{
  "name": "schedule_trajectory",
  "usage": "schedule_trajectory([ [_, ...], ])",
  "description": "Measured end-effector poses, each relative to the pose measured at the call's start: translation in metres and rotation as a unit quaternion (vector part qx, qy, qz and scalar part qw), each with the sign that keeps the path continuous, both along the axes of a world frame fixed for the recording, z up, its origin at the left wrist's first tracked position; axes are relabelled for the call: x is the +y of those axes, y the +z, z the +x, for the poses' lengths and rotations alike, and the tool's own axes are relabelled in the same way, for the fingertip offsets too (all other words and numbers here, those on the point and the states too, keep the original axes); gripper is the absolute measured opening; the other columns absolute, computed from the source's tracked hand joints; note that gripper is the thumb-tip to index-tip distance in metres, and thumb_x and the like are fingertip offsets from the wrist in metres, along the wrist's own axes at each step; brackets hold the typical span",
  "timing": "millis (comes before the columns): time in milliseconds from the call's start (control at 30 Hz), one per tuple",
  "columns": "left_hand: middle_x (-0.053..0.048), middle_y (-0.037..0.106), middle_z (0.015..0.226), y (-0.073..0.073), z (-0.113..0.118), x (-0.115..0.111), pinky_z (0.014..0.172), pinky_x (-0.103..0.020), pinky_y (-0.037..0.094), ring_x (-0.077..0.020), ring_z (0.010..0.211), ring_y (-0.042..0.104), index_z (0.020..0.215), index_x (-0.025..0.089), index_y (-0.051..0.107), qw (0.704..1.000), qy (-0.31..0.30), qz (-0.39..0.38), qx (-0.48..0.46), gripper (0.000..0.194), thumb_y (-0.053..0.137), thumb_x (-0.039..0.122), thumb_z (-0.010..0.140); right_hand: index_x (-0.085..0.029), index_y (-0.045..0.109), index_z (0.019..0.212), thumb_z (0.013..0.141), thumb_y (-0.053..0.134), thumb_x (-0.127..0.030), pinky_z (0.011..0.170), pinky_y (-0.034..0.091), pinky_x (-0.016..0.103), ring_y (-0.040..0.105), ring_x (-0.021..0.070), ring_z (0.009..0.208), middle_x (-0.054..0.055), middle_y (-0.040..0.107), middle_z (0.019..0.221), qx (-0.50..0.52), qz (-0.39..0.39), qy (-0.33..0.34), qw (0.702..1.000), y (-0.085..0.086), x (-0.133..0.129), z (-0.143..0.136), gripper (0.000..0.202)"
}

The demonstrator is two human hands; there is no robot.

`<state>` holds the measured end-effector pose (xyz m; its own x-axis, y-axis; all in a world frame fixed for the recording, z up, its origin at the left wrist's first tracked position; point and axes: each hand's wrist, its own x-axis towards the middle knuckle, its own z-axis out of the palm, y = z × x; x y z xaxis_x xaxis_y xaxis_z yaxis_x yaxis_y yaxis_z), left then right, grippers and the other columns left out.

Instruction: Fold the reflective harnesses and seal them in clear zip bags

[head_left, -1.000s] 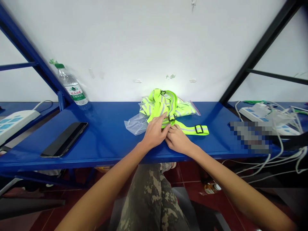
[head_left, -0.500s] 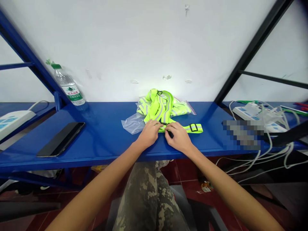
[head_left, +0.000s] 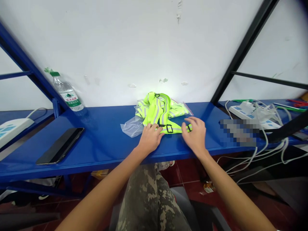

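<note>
A neon-yellow reflective strap [head_left: 177,128] with a grey centre stripe runs along the blue table toward the right. One black slider buckle [head_left: 169,129] shows between my hands. My left hand [head_left: 149,140] is closed on the strap's left part, beside the folded straps. Over its right end, my right hand [head_left: 196,134] curls its fingers, and a dark buckle part shows between them. Behind my hands, more neon straps [head_left: 157,107] lie heaped on a clear plastic bag [head_left: 131,127]; some of the straps look to be inside clear plastic.
A black phone [head_left: 60,146] rests on the table [head_left: 103,128] at left. Near the wall stands a water bottle [head_left: 68,93] with a green cap. White power strips [head_left: 252,117] and tangled cables are at right, next to a blurred-out object [head_left: 240,132]. Another power strip [head_left: 14,128] sits far left.
My right hand has moved right along the strap to its end, away from my left hand. The slider buckle now sits closer to my left hand. The view has shifted slightly.
</note>
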<state>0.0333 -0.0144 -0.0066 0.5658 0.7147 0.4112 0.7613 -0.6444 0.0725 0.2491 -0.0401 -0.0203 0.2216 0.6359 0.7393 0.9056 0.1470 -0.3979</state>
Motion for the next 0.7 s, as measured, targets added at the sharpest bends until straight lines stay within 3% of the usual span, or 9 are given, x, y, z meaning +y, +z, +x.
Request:
schedule_trajectory([
  [67, -0.012, 0.063, 0.117, 0.0, 0.001, 0.001, 0.092, -0.043, 0.043, -0.0271, 0.106, 0.051, 0.115, 0.016, 0.066, 1.0, -0.006, -0.009, 0.001, 0.034, 0.041, 0.035, 0.101, -0.014, 0.065, 0.122, 0.092, 0.051, -0.052, 0.092, 0.045, 0.056, 0.057, 0.0383, 0.112, 0.023, 0.064, 0.12, 0.035, -0.096, -0.064, 0.993, -0.002, -0.002, 0.024, 0.051],
  [133, -0.012, 0.064, 0.117, 0.0, 0.001, 0.002, 0.092, -0.042, 0.044, -0.0264, 0.105, 0.052, 0.115, 0.016, 0.066, 1.0, -0.006, -0.011, -0.002, 0.032, 0.043, 0.034, 0.1, -0.014, 0.061, 0.128, 0.088, 0.051, -0.062, 0.089, 0.045, 0.06, 0.059, 0.0408, 0.109, 0.024, 0.064, 0.118, 0.052, -0.201, -0.072, 0.976, -0.004, -0.001, 0.045, 0.063],
  [200, -0.012, 0.064, 0.116, 0.0, 0.002, 0.002, 0.092, -0.042, 0.044, -0.026, 0.103, 0.052, 0.115, 0.016, 0.066, 1.0, -0.005, -0.008, -0.003, 0.032, 0.043, 0.033, 0.1, -0.015, 0.063, 0.123, 0.085, 0.056, -0.057, 0.089, 0.046, 0.057, 0.062, 0.0376, 0.103, 0.02, 0.067, 0.112, 0.076, -0.247, -0.033, 0.966, -0.005, 0.003, 0.057, 0.057],
  [267, -0.012, 0.064, 0.116, 0.0, 0.002, 0.002, 0.092, -0.043, 0.044, -0.0261, 0.103, 0.052, 0.115, 0.016, 0.066, 1.0, -0.005, -0.004, -0.001, 0.032, 0.043, 0.034, 0.1, -0.016, 0.064, 0.118, 0.082, 0.062, -0.046, 0.086, 0.05, 0.05, 0.065, 0.0313, 0.093, 0.015, 0.069, 0.105, 0.111, -0.211, 0.017, 0.971, -0.002, 0.008, 0.058, 0.047],
  [367, -0.013, 0.064, 0.116, -0.001, 0.002, 0.002, 0.092, -0.044, 0.044, -0.0271, 0.103, 0.052, 0.115, 0.016, 0.066, 1.0, -0.009, 0.004, 0.006, 0.033, 0.042, 0.034, 0.1, -0.016, 0.061, 0.12, 0.077, 0.068, -0.04, 0.075, 0.054, 0.041, 0.064, 0.0249, 0.079, 0.011, 0.069, 0.093, 0.169, -0.097, 0.079, 0.978, 0.011, 0.017, 0.038, 0.05],
  [467, -0.013, 0.062, 0.116, -0.001, 0.002, 0.001, 0.09, -0.045, 0.045, -0.0278, 0.103, 0.053, 0.114, 0.017, 0.066, 1.0, -0.011, 0.01, 0.003, 0.033, 0.042, 0.036, 0.1, -0.017, 0.057, 0.121, 0.079, 0.068, -0.038, 0.068, 0.054, 0.037, 0.065, 0.0226, 0.078, 0.011, 0.068, 0.097, 0.208, -0.02, 0.133, 0.969, 0.026, 0.022, -0.002, 0.048],
  [600, -0.013, 0.06, 0.109, -0.002, -0.002, 0.005, 0.09, -0.044, 0.048, -0.0265, 0.1, 0.055, 0.106, 0.016, 0.063, 0.999, -0.013, -0.009, -0.051, 0.023, 0.049, 0.031, 0.096, -0.018, 0.058, 0.115, 0.088, 0.058, -0.03, 0.073, 0.052, 0.035, 0.065, 0.022, 0.082, 0.011, 0.068, 0.102, 0.103, -0.027, 0.17, 0.98, 0.029, 0.025, -0.059, 0.029],
  [700, -0.01, 0.059, 0.099, -0.004, -0.006, 0.007, 0.085, -0.041, 0.051, -0.0242, 0.095, 0.058, 0.104, 0.016, 0.053, 0.984, 0.011, -0.057, -0.168, 0.018, 0.054, 0.019, 0.086, -0.018, 0.056, 0.114, 0.095, 0.049, -0.03, 0.073, 0.05, 0.034, 0.066, 0.0229, 0.083, 0.01, 0.07, 0.095, 0.023, -0.08, 0.214, 0.973, 0.021, 0.026, -0.083, 0.024],
])
